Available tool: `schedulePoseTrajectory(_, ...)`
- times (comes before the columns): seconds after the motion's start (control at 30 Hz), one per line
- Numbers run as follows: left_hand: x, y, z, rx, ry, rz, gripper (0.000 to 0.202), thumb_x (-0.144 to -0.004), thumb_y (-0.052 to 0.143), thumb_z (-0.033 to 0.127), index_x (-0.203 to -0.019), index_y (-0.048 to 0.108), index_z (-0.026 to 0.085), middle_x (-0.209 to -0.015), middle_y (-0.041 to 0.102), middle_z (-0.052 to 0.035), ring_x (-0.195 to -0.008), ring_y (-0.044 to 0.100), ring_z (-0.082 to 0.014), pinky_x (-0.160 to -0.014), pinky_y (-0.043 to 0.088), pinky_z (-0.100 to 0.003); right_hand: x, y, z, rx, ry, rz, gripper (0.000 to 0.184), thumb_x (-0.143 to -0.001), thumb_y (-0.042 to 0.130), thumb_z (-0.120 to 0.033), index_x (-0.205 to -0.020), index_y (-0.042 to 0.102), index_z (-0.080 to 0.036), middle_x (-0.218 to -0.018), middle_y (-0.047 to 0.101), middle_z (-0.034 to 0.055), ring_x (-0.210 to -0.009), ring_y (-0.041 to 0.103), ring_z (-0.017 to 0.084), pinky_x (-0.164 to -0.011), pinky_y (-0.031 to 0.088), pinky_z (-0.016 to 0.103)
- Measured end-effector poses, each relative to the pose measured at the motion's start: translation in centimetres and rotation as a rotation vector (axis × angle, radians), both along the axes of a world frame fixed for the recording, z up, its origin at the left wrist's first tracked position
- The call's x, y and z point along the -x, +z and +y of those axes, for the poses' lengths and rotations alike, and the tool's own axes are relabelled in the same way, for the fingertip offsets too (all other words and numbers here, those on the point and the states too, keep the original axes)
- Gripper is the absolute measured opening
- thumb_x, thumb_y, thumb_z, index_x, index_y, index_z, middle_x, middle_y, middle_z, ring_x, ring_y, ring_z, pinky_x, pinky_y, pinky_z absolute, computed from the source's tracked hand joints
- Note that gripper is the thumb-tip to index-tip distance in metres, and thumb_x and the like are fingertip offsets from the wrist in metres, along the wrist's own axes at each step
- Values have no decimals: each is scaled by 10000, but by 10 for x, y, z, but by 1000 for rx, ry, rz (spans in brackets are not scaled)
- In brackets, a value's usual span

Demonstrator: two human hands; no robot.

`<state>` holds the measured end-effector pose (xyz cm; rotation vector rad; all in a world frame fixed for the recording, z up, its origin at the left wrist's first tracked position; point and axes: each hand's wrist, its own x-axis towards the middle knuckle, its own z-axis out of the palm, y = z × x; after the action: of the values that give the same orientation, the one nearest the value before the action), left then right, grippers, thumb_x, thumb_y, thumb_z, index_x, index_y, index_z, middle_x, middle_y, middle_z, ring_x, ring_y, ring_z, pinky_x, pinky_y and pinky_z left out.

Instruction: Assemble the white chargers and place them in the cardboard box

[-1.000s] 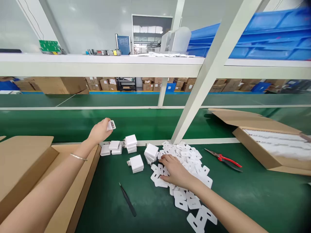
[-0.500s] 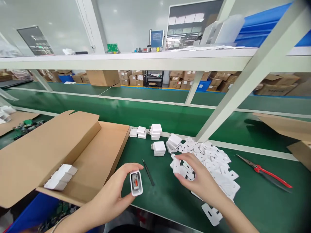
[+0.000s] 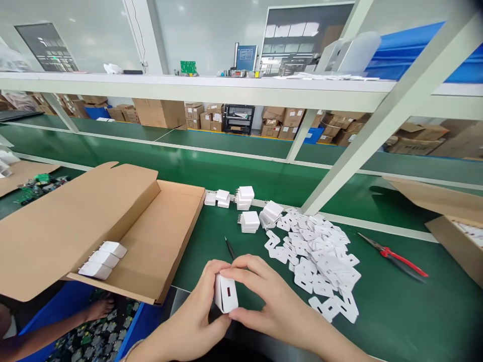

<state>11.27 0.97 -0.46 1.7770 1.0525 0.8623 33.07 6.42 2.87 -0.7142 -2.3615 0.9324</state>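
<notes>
1 white case (image 3: pixel 218 295): pinched by left hand's (image 3: pixel 194 315) fingers
Slotted cover (image 3: pixel 229 299): at its end
Right hand (image 3: pixel 275 302): arched, fingers pinching cover

Bare left hand (image 3: pixel 190 315) and bare right hand (image 3: pixel 277 301) facing each other, low in view
Both pinch firmly, fingers bent above and thumbs below, the two thumb tips close together; the left hand slants up from the lower left, while the right hand mirrors it, index finger arched across the top; the bare right forearm (image 3: pixel 330 342) slopes to the bottom edge, and little of the left arm shows beyond the wrist (image 3: pixel 154 347)
</notes>
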Motion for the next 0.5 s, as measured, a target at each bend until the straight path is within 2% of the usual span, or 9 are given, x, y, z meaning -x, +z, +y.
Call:
schedulePoseTrajectory(0.1, 0, -9, -3, 52, -13, -139, 539, -977, 518, 285, -1492, 360, 319, -1456, 453, -100, -1307, 480, -296, -1095, 452, -451, -2, -4, -2, 35, 13, -16, 590, -917, 737, -287, -1462, 525, -367, -1361, 583, 72, -1247, 572, 260, -1052, 528, 417)
schedulePoseTrajectory(0.17, -4, -14, -2, 87, 33, -195, 425, -1050, 412, 397, -1469, 412, 325, -1431, 473, -88, -1333, 452, -291, -1118, 418, -449, -2, -9, -4, 14, 6, -14, 598, -918, 731, -270, -1467, 516, -366, -1371, 577, 76, -1251, 565, 266, -1052, 525, 432)
schedulePoseTrajectory(0.27, -16, -22, 1, 146, 171, -242, 360, -1093, 293, 431, -1360, 499, 305, -1304, 535, -85, -1247, 499, -260, -1065, 430, -409, 2, -18, -6, 2, -14, 4, 647, -906, 702, -197, -1491, 482, -366, -1382, 554, 82, -1258, 551, 268, -1064, 512, 451)
schedulePoseTrajectory(0.37, -28, -32, 4, 171, 269, -304, 353, -1096, 280, 450, -1299, 517, 286, -1235, 550, -82, -1139, 536, -242, -996, 453, -382, 9, -28, -7, 123, -22, 74, 697, -869, 702, -164, -1498, 476, -362, -1378, 518, 80, -1265, 539, 256, -1086, 495, 433)
schedulePoseTrajectory(0.5, -34, -44, 7, 183, 338, -353, 343, -1093, 286, 461, -1276, 522, 293, -1223, 556, -69, -1100, 544, -233, -985, 459, -375, 12, -46, -5, 327, -37, 250, 466, -987, 533, -224, -1429, 559, -369, -1336, 489, 68, -1282, 509, 230, -1116, 454, 421)
